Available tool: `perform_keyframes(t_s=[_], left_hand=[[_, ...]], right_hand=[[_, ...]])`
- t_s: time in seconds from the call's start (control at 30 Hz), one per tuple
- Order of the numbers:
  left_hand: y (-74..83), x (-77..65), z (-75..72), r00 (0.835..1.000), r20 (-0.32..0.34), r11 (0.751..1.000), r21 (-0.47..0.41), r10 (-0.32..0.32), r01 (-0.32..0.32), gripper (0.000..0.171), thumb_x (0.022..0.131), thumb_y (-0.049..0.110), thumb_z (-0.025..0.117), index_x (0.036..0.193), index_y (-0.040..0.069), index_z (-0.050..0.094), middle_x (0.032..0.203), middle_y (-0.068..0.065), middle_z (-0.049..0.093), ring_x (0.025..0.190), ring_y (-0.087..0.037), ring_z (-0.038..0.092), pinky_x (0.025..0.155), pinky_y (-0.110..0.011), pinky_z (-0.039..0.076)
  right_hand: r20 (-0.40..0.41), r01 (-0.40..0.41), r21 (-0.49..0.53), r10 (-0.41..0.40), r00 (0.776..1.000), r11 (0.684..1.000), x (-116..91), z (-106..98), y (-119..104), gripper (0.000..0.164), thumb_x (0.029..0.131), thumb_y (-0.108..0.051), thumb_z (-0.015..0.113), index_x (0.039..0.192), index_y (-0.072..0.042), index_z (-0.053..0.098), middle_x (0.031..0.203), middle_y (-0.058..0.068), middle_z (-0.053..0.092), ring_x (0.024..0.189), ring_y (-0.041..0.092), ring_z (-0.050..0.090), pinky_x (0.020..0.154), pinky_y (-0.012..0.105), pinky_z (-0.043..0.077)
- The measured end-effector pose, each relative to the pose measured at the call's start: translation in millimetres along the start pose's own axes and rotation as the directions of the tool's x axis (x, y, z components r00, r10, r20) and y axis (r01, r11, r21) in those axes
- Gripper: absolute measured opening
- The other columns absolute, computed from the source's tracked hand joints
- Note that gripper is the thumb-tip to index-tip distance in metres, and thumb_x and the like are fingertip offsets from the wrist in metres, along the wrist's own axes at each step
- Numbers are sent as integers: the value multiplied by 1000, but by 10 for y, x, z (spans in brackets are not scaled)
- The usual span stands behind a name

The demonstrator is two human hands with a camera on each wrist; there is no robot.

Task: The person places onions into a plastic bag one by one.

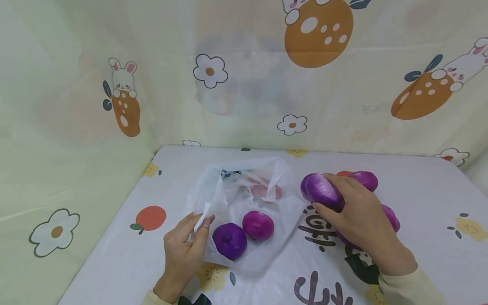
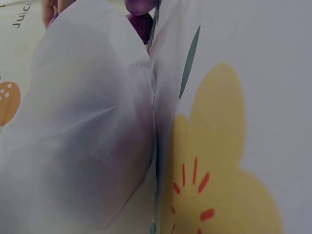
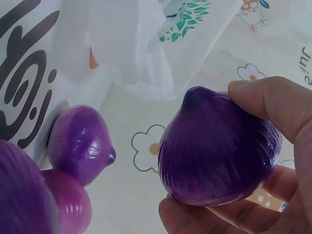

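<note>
My left hand point(image 1: 184, 245) pinches the near left edge of a thin white plastic bag point(image 1: 280, 241), which lies spread with its mouth open. A dark purple onion point(image 1: 229, 241) and a magenta onion point(image 1: 258, 225) rest at the bag's mouth. To the right of the bag, my right hand point(image 1: 362, 216) grips a purple onion point(image 3: 219, 146) between thumb and fingers, held above the table. In the left wrist view the bag point(image 2: 83, 122) fills the left half, with blurred dark shapes showing through.
Several more onions lie under and around my right hand, among them a magenta one point(image 1: 366, 180) at the back and a purple one point(image 3: 80, 144). A white patterned cloth point(image 1: 126, 250) covers the table. Printed curtains point(image 1: 244, 101) stand behind and at the left.
</note>
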State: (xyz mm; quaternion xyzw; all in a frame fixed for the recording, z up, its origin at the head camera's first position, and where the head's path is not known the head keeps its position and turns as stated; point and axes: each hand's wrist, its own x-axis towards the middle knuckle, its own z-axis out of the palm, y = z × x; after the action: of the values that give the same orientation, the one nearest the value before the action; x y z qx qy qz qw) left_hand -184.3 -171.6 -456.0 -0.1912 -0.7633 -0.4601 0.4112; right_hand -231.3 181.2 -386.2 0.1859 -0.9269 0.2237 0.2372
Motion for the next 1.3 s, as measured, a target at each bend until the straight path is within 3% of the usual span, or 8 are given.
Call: perform_keyframes(t_s=[0.87,1.3], left_hand=[[19,17,-14,1000,0,1000,25,9,-9,22,86,-12,67,100,0,79,94,-13,80,94,-25,75,88,-16,56],[23,16,-16,1000,6,1000,20,4,-4,22,87,-12,67,101,0,79,96,-13,80,95,-27,76,90,-17,57]], right_hand=[[-9,46,21,-46,999,999,-34,-110,-294,74,74,-26,94,138,-7,63,124,20,70,112,40,65,84,67,57],[-41,103,31,-102,994,994,-51,-104,-372,75,70,-25,97,135,-7,65,122,16,71,99,29,66,76,55,63]])
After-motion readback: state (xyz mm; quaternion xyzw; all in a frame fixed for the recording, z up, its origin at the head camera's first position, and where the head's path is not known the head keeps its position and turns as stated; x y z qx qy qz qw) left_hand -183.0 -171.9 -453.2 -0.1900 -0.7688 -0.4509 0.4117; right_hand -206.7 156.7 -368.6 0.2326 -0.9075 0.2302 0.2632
